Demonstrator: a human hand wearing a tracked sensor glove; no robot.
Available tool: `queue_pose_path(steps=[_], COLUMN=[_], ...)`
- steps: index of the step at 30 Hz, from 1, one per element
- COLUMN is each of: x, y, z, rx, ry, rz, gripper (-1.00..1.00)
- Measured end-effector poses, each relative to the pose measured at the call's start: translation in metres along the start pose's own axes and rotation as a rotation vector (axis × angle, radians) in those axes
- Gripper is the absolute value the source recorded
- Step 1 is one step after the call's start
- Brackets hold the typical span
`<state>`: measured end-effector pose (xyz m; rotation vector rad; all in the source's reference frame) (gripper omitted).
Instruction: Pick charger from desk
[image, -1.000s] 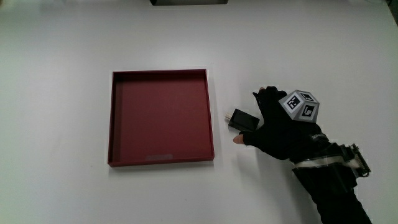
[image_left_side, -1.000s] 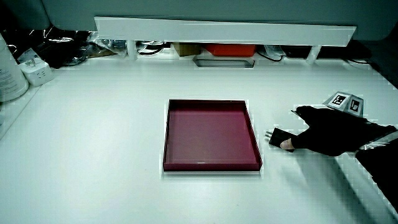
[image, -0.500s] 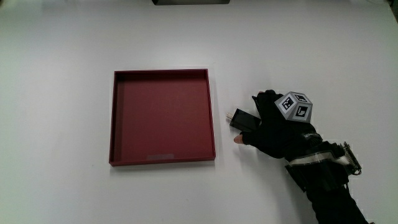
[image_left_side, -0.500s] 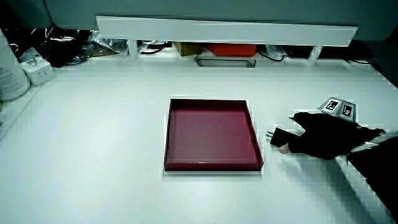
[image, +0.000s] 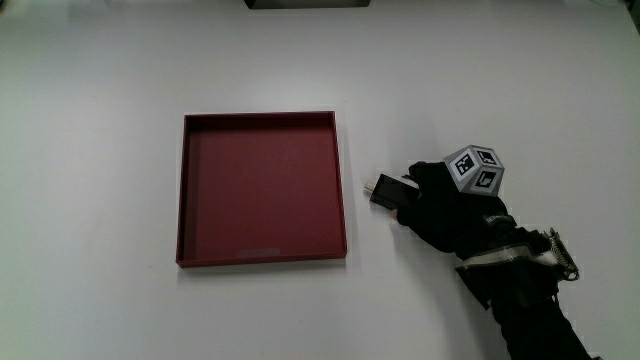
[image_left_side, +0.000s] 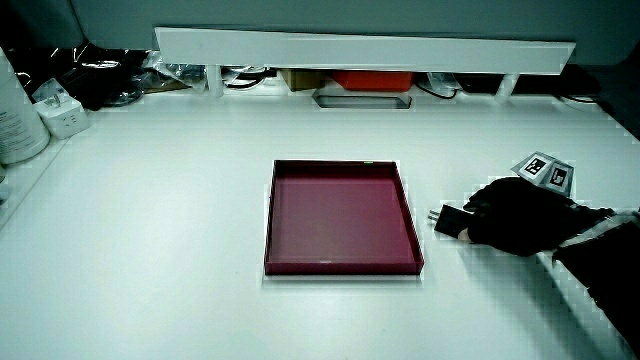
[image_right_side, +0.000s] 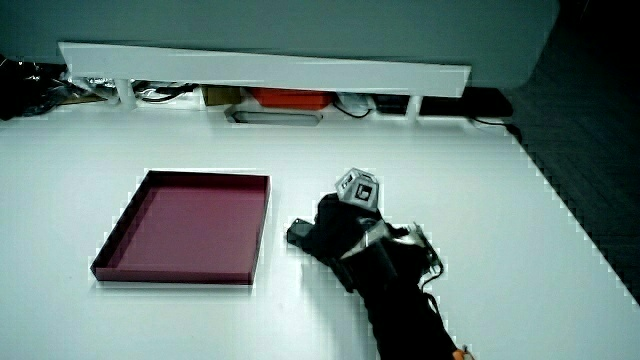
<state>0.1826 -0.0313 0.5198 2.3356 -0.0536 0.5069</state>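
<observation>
— What's the hand (image: 443, 208) got?

— Its fingers are curled tight round the black charger (image: 386, 190), which sits on the white table (image: 100, 100) just beside the red tray (image: 262, 188). The charger's prongs point at the tray's wall.

— Touching the tray?

— No, a narrow gap between them. In both side views the hand (image_left_side: 515, 215) (image_right_side: 335, 232) lies low over the charger (image_left_side: 450, 219) (image_right_side: 297, 233), 1 patterned cube (image: 475, 169) on its back.

A shallow dark red square tray (image: 262, 190) lies flat on the white desk (image: 100, 80), its interior bare. A low white partition (image_left_side: 360, 48) runs along the desk edge farthest from the person, with cables and an orange-red item (image_left_side: 370, 79) visible under it in both side views. A white plug adapter (image_left_side: 58, 117) sits near a desk corner in a side view.
</observation>
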Motion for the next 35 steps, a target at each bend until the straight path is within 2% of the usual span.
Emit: queue_pose_path(steps=[6, 8, 16, 25, 30, 31, 32, 33, 35], x=[-0.003, 0.0, 0.0, -0.005, -0.025, -0.029, -0.035, -0.042, -0.056], y=[0.001, 0.003, 0.001, -0.003, -0.015, -0.016, -0.017, -0.02, -0.023], z=[0.0, -0.003, -0.003, 0.004, 0.019, 0.021, 0.025, 0.028, 0.034], rx=[0.005, 0.002, 0.037, 0.062, 0.106, 0.098, 0.088, 0.111, 0.109], ry=[0.007, -0.006, -0.012, -0.014, 0.001, 0.012, 0.03, 0.021, 0.024], rz=[0.011, -0.003, 0.017, 0.056, 0.127, 0.147, 0.167, 0.178, 0.226], gripper=[0.69, 0.75, 1.0, 1.0, 1.0, 1.0, 1.0, 1.0, 1.0])
